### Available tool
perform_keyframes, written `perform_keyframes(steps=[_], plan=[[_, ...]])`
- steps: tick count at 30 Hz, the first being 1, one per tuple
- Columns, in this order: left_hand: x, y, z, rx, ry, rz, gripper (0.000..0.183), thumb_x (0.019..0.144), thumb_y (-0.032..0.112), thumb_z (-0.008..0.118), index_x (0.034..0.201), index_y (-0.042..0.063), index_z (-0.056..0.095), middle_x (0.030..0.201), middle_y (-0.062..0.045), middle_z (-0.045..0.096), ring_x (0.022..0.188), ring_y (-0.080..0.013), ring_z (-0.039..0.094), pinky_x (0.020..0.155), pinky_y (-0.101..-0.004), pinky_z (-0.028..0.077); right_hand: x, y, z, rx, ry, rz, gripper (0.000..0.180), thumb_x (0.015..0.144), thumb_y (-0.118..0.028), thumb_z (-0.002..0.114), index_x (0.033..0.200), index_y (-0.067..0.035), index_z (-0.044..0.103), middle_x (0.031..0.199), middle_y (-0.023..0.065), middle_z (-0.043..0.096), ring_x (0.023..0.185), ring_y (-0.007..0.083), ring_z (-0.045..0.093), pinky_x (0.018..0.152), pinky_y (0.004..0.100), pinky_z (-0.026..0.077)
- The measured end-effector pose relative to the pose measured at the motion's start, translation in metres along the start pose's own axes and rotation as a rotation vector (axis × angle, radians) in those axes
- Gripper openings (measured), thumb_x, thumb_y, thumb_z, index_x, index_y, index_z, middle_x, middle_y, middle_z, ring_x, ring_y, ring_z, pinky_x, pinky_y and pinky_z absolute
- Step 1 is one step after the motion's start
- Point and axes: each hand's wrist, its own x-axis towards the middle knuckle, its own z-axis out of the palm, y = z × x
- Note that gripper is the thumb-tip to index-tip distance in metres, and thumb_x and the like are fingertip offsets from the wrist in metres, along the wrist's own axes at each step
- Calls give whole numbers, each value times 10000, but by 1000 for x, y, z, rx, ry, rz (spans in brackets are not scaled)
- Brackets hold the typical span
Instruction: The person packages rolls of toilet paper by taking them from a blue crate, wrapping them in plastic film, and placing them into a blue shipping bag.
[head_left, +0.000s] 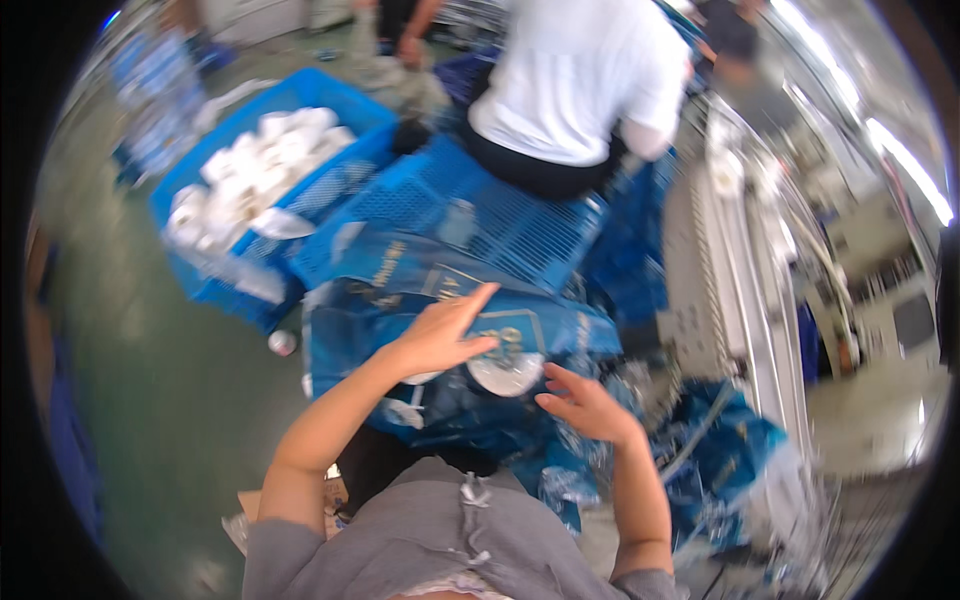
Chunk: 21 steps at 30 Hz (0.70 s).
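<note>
A blue printed plastic bag (360, 322) is spread before me, its far end overlapping an upturned blue plastic crate. A pale round patch (507, 375) shows on it, perhaps a clear window or white contents; I cannot tell which. Over the bag reaches my left hand (446, 326), thumb and fingers apart, holding nothing. My right hand (589, 405) hovers at the right edge of the round patch with its fingers slightly bent and spread. Whether either hand touches the film is unclear. Another white shape (405, 412) lies near the bag's close edge.
White rolls fill a blue crate (300, 82) at the left. A person in a white shirt (577, 82) sits on the upturned crate (525, 232) ahead. Crumpled blue bags (720, 442) lie at right beside a long machine (697, 255). A small round object (283, 343) rests on the floor.
</note>
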Motion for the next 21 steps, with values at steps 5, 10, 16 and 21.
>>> perform_keyframes(steps=[5, 10, 16, 21], plan=[[5, 9, 30, 350, -88, 39, 683, 720, 281, 661, 1285, 20, 380, 955, -161, 581, 924, -323, 555, 780, -420, 392, -76, 24, -80, -693, 883, 38, 372, 850, -150, 571, 1188, -12, 501, 1030, 179, 603, 956, 317, 569, 833, 357, 445], [-2, -1, 47, 428, 52, 112, 663, 750, 293, 636, 1299, 21, 381, 946, -135, 571, 904, -269, 536, 793, -387, 357, -115, 141, -68, -923, 314, 439, 708, 742, -334, 643, 1309, -11, 368, 1298, 199, 406, 1224, 368, 339, 1027, 518, 198], [-6, -9, 49, 442, -16, 70, 677, 815, 295, 603, 1360, 19, 309, 1008, -134, 553, 931, -259, 506, 833, -372, 338, -73, 173, -62, -1200, 194, 301, 467, 716, -271, 635, 1132, -65, 580, 1137, 144, 552, 1166, 321, 422, 1051, 503, 172], [-6, -14, 50, 393, 2, 98, 678, 818, 291, 600, 1358, 8, 302, 1010, -138, 556, 931, -266, 512, 825, -372, 349, -51, 200, -71, -1339, 418, 121, 129, 687, -143, 558, 659, -74, 663, 733, 108, 620, 817, 263, 580, 995, 510, 245]])
